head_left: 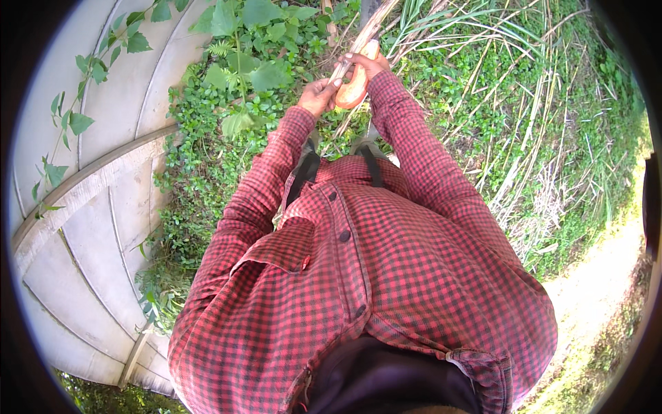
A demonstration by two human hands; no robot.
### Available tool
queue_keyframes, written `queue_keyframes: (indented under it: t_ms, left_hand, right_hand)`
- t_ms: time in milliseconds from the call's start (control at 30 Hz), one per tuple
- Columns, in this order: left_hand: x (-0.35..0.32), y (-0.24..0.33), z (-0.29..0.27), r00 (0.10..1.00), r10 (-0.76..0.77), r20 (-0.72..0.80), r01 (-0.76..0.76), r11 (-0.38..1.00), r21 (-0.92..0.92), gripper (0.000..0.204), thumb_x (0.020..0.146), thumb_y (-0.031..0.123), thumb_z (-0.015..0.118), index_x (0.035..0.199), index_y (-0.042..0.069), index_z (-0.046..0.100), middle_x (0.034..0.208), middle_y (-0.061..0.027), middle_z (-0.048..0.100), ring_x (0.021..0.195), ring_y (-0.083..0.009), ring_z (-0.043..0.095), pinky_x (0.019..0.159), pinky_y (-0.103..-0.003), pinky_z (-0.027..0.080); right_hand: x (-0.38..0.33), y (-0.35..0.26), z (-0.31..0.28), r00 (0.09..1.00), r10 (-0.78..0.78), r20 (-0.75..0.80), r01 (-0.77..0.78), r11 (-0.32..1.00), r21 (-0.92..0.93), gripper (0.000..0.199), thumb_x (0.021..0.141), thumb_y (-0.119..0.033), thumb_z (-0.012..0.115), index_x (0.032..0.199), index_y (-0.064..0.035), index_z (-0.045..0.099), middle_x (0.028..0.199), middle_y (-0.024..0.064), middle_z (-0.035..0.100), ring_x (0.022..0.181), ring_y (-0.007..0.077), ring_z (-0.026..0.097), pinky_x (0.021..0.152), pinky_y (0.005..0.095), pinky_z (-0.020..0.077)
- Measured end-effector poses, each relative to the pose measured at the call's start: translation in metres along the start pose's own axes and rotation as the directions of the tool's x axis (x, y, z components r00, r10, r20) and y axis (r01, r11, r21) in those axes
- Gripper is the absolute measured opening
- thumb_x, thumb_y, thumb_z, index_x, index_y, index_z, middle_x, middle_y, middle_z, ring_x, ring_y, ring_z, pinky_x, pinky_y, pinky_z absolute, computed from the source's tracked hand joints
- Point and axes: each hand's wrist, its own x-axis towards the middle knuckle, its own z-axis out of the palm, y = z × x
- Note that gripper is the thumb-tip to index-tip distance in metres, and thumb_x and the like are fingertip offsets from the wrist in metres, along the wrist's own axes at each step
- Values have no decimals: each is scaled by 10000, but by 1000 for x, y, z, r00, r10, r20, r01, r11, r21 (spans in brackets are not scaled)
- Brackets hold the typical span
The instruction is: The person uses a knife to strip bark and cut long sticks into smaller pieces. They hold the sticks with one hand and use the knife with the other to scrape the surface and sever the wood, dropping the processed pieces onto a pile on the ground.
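Hands meet out in front of my chest in the head view: my right hand (369,65) is wrapped tight around a curved orange-brown wooden handle (353,88), while my left hand (318,95) is closed on the pale dry stalks (358,41) just beside it, pinching them together so they stay taut against the tool. I cannot see any blade, since it is hidden behind my hands. Leafy green weeds (241,76) crowd beneath my left hand, between a pale panelled wall (89,228) and long grass (552,124).
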Motion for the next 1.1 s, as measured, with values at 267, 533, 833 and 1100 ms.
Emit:
queue_keyframes:
  t_ms: [267, 533, 833, 1100]
  left_hand:
    - [18, -28, 2, 995, -1, -98, -24, 968, -249, 368, 898, 382, 497, 847, 36, 611, 541, -16, 532, 396, -95, 442, 368, -222, 315]
    - [27, -35, -15, 988, -55, 141, 104, 924, -367, 273, 894, 313, 534, 889, 41, 547, 610, -40, 578, 443, -102, 512, 421, -212, 428]
    - [47, -52, -8, 953, -295, 71, 299, 874, -383, 217, 891, 286, 541, 882, 70, 553, 593, -15, 515, 431, -110, 467, 392, -230, 394]
    - [38, -47, -6, 958, -281, 48, 278, 882, -380, 372, 825, 390, 607, 982, 56, 559, 640, -36, 546, 560, -127, 522, 466, -268, 419]
  right_hand:
    - [-6, -7, -2, 1000, 0, -10, 0, 1000, 23, 293, 707, 60, 648, 971, 29, 523, 798, 166, 641, 688, 275, 653, 567, 375, 563]
    - [-7, -9, -14, 987, 40, -154, -48, 998, -43, 364, 701, -127, 747, 996, -33, 556, 841, 111, 652, 662, 220, 646, 527, 334, 537]
    - [-8, -29, -11, 958, -58, -281, -73, 897, -436, 587, 614, -330, 802, 1063, -35, 568, 940, 102, 630, 862, 246, 598, 850, 337, 453]
    - [-7, -40, -8, 938, 4, -347, -166, 883, -438, 444, 599, -184, 789, 953, -7, 588, 858, 124, 628, 742, 222, 614, 728, 321, 500]
